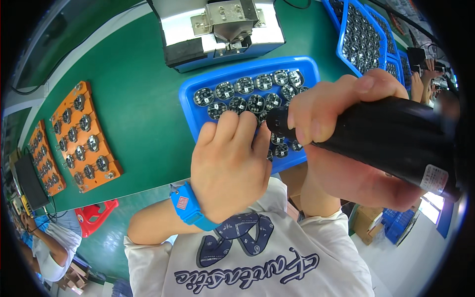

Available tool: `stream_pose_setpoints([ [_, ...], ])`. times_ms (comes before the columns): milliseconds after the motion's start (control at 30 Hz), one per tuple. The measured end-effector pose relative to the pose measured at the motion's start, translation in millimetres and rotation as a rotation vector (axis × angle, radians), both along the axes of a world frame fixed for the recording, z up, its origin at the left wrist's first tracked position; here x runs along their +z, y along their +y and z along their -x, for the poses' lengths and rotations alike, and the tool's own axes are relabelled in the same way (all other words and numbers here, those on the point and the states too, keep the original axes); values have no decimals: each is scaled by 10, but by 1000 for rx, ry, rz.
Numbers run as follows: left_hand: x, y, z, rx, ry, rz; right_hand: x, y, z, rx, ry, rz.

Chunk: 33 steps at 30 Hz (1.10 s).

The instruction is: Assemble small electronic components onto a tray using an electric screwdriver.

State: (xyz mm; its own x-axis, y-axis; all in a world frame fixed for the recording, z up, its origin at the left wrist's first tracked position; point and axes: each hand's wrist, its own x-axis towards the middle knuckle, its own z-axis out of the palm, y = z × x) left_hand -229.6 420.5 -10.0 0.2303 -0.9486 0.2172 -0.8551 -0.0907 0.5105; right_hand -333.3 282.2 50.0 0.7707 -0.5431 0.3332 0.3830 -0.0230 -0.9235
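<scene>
My right hand [346,106] grips a thick black electric screwdriver [391,136], held close to the camera with its ribbed collar pointing left. Over the blue tray [190,111], my left hand [230,158] has its fingers bent and pressed together beside the screwdriver's collar. Its fingertips are hidden, so what they hold cannot be made out. A blue wrist strap [190,205] circles the left wrist. Rows of round circuit boards [245,85] lie in the tray, partly covered by both hands.
Behind the tray stands a metal fixture [230,22] on a white and black box. On the left of the green table [143,109] lie orange boards [81,138] bearing round parts. More blue trays [363,39] with circuit boards sit at the far right. Other people work at both sides.
</scene>
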Motion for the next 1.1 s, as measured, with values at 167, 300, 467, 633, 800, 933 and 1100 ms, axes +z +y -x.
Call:
stream_pose_setpoints([
  [167,17,-18,-3,-11,-22,-19,10,-21,-33,8,24,3],
  [300,-29,-27,2,4,-39,11,-7,-30,-53,20,22,1],
  [467,48,-44,-15,-1,-29,35,-40,-70,-50,54,-55,-14],
  [633,1,-22,1,4,-38,68,-55,-131,-70,115,-142,-18],
  [800,-28,-29,4,28,-48,123,324,-465,-516,384,-292,166],
  [933,-12,-12,-51,-13,34,55,229,-302,-527,486,-265,146],
  [1100,125,99,-81,-15,166,88,-33,-967,-759,637,-213,111],
])
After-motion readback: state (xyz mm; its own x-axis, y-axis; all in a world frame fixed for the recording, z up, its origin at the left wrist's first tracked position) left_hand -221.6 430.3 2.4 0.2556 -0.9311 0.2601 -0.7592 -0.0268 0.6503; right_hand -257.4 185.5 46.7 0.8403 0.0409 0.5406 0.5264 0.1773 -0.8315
